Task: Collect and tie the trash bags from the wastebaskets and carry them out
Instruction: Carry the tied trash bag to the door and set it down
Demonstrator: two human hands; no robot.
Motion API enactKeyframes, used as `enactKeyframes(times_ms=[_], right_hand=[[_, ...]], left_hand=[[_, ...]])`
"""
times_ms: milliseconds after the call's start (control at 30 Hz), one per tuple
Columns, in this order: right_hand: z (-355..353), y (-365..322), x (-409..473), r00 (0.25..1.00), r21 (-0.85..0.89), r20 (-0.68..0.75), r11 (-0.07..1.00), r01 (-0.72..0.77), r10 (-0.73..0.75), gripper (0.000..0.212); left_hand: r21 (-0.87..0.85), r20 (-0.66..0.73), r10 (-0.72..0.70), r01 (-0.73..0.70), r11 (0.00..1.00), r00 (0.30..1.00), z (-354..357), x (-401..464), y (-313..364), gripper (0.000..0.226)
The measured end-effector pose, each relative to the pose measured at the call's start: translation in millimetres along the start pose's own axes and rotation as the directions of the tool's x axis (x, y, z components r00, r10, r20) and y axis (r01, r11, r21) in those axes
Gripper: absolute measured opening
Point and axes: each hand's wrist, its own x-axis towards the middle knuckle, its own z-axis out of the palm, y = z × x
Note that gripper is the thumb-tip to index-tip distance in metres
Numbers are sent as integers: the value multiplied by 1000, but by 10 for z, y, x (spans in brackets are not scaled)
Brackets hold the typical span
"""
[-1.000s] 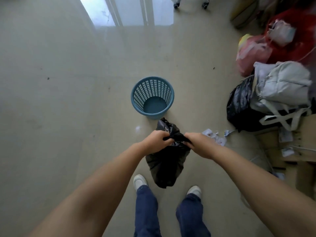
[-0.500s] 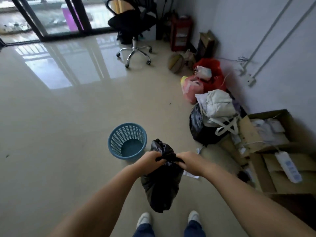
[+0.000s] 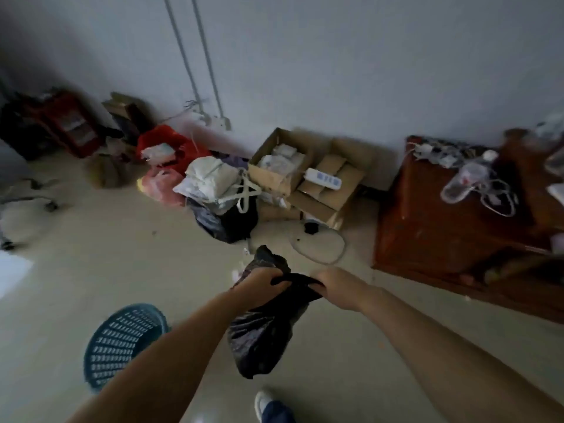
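Black bag (image 3: 259,334) hangs in the air btwn your two hands, above the floor (image 3: 146,264); its neck is twisted into a thin strand stretched hand to hand. Your left grip (image 3: 262,285) is closed tight on the neck w/ a bunched tail of plastic sticking up just beyond the knuckles. Your right grip (image 3: 334,285) is closed on the other end of the strand, fingers curled under so you can't see the tips. The two fists sit near each other, not touching. Bag body sags below the left grip, wrinkled, bottom end just above your shoe (image 3: 264,403).

Down-left of the left grip: blue basket (image 3: 122,340) on the floor, well apart from the bag, partly behind your left forearm; view too blurred to tell what's inside.

Beyond both grips, by the wall (image 3: 335,62): another black bag (image 3: 232,221) w/ pale cloth bags heaped on it, a red bag (image 3: 171,141) and pink bag (image 3: 161,186) to its left, cardboard boxes (image 3: 308,175) to its right w/ a white power strip (image 3: 323,178) on top. Right of your right grip: brown wood table (image 3: 451,227) w/ cables and small items on top, blurred.
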Motion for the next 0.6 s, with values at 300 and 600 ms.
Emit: enactKeyframes(times_ms=[300,600], right_hand=[[260,1664,-2755,868,258,-190,876,-407,459,35],[853,2927,-5910,551,431,-289,621,-655,783,24]], left_hand=[[93,345,405,-460,883,847,1492,484,2717,40],[43,611,610,-791,610,504,3570,145,5639,29]])
